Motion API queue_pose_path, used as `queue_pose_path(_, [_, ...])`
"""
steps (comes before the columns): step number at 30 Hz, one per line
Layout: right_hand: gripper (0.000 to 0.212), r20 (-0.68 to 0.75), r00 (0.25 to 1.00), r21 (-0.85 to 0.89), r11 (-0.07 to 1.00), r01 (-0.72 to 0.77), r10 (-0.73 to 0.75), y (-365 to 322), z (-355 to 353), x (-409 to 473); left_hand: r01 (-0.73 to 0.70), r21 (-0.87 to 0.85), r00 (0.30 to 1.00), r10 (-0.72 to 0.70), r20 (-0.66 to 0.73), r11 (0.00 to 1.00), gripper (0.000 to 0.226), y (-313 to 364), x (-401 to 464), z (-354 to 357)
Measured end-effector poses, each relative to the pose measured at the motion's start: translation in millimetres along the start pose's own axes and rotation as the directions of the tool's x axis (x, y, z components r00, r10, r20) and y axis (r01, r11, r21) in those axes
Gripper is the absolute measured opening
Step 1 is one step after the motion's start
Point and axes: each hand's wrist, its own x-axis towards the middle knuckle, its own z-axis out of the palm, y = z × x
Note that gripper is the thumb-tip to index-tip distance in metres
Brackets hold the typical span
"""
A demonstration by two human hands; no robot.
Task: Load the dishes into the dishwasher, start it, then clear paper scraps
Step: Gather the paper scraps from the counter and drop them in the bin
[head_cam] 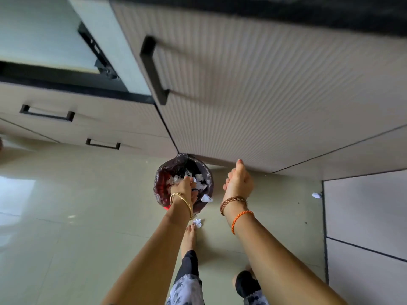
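Head view, looking down at floor by the cabinets. Left hand is over the mouth of the bin, fingers curled down onto white paper; whether it grips the scrap or is only letting it go cannot be told. Bin is lined with a dark bag and already holds several white scraps. Right hand hangs just right of the bin, fingers loosely curled, thumb up, nothing visible in it. Remaining paper: one scrap at the bin's near-right rim, possibly on the rim or just outside; one scrap on floor just in front of the bin, touching or next to the bare foot; one far scrap well to the right, against the side panel. Judgement: dishwasher stage is not visible, scrap clearing is under way. Key relation: the floor scrap by the foot lies below and behind both hands, toward the body, about midway between the forearms; the far scrap lies to the right, so the right hand is nearer and free. Scraps are crumpled, no clear long axis.
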Motion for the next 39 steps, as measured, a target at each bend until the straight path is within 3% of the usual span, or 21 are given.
queue_pose_path(3, [0.047, -0.103, 0.989, 0.058, 0.992, 0.115, -0.109, -39, -43, -24, -0.038, 0.057, 0.997, 0.034, 0.072, 0.998, 0.026, -9, -51, 18])
queue_pose_path(6, [0.047, -0.194, 0.973, 0.115, 0.982, 0.151, -0.126, -79, -91, -39, -0.010, 0.093, 0.988, -0.005, 0.157, 0.996, 0.022, -21, -108, 40])
queue_pose_path(8, [0.048, -0.219, 0.963, 0.131, 0.973, 0.191, -0.160, -112, -127, -42, -0.027, 0.114, 0.988, 0.009, 0.155, 0.993, 0.022, -25, -155, 63])
queue_pose_path(10, [0.042, -0.202, 0.935, 0.122, 0.940, 0.318, -0.290, -147, -155, -43, -0.077, 0.110, 0.976, 0.052, 0.212, 0.991, 0.020, -30, -198, 89])
queue_pose_path(14, [0.044, -0.139, 0.822, 0.193, 0.799, 0.569, -0.552, -231, -224, -46, -0.165, 0.131, 0.863, 0.079, 0.499, 0.977, 0.023, -39, -301, 150])
queue_pose_path(19, [0.043, -0.215, 0.674, 0.275, 0.619, 0.736, -0.707, -324, -302, -44, -0.342, 0.083, 0.710, 0.200, 0.676, 0.936, 0.021, -37, -403, 210])
queue_pose_path(25, [0.035, -0.310, 0.582, 0.149, 0.566, 0.811, -0.752, -399, -362, -24, -0.433, -0.024, 0.568, 0.293, 0.769, 0.901, 0.024, -31, -482, 278])
queue_pose_path(28, [0.026, -0.429, 0.536, 0.148, 0.529, 0.835, -0.727, -426, -383, -2, -0.434, -0.034, 0.519, 0.280, 0.808, 0.900, 0.023, -28, -497, 322])
queue_pose_path(31, [0.026, -0.487, 0.522, 0.074, 0.563, 0.823, -0.700, -451, -398, 30, -0.401, -0.003, 0.499, 0.221, 0.838, 0.916, 0.021, -20, -500, 370])
queue_pose_path(36, [0.013, -0.465, 0.473, -0.271, 0.628, 0.729, -0.749, -507, -407, 104, -0.368, 0.025, 0.474, 0.164, 0.865, 0.930, 0.015, 8, -501, 460])
queue_pose_path(39, [0.029, -0.360, 0.487, -0.453, 0.605, 0.654, -0.796, -533, -402, 145, -0.352, 0.039, 0.462, 0.138, 0.876, 0.935, 0.015, 27, -507, 508])
